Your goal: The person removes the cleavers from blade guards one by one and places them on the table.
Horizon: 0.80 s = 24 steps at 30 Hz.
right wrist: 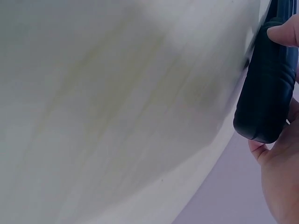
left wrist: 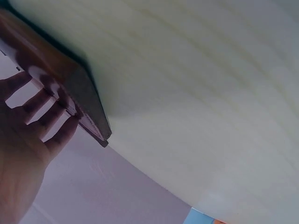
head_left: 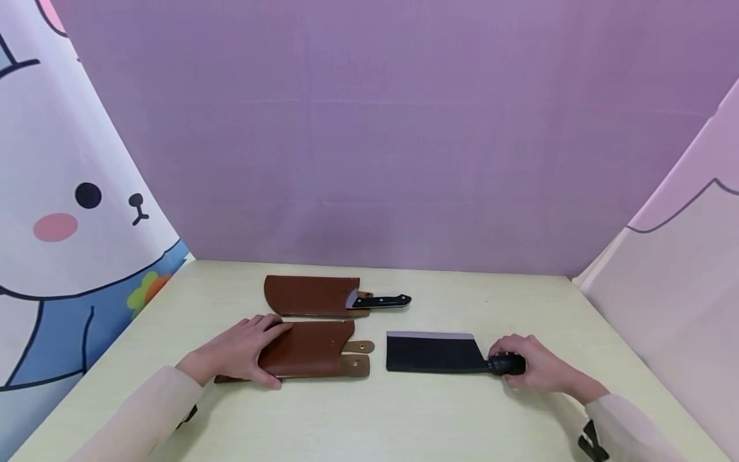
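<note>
My left hand (head_left: pixel 248 350) spans the left part of a brown leather knife sheath (head_left: pixel 312 350), thumb along its near edge and fingers over the top toward the far edge. Two snap straps stick out at the sheath's right end. Seen from the left wrist, the spread fingers (left wrist: pixel 60 133) meet the sheath (left wrist: pixel 46 51) near its end. To the right lies a black cleaver (head_left: pixel 433 354), its silver cutting edge facing the back and its blade pointing left. My right hand (head_left: pixel 534 362) grips the cleaver's black handle (right wrist: pixel 266 88), thumb on one side, fingers on the other.
Behind the near sheath lies a second brown sheath (head_left: pixel 312 295) with a black-handled knife (head_left: pixel 381 301) inside, handle to the right. All rest on a pale wood-grain table (head_left: pixel 439 417). A purple cloth wall (head_left: pixel 392 141) rises behind, with printed panels at both sides.
</note>
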Available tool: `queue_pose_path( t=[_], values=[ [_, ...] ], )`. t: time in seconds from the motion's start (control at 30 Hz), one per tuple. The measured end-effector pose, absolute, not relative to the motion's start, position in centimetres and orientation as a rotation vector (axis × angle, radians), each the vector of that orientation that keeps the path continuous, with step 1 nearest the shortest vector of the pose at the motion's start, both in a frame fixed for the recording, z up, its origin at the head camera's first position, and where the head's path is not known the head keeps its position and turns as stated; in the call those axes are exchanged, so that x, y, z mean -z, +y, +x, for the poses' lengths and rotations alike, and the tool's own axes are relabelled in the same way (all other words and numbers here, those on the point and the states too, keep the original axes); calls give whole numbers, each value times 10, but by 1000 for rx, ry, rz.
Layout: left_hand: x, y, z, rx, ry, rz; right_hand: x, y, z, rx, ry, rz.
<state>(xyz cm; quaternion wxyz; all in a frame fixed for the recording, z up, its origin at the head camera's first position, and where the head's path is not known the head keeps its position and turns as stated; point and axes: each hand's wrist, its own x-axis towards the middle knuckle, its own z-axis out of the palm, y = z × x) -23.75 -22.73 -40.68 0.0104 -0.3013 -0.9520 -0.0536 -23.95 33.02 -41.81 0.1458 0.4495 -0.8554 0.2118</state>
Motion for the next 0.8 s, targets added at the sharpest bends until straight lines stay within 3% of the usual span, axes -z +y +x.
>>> queue_pose_path(
  t=[0.4, 0.8],
  values=[
    [406, -227, -236, 177, -2990, -947, 414, 331, -235, -505, -2615, 1182],
    [399, -227, -235, 253, -3030, -976, 402, 329, -237, -604, -2678, 1252]
  ],
)
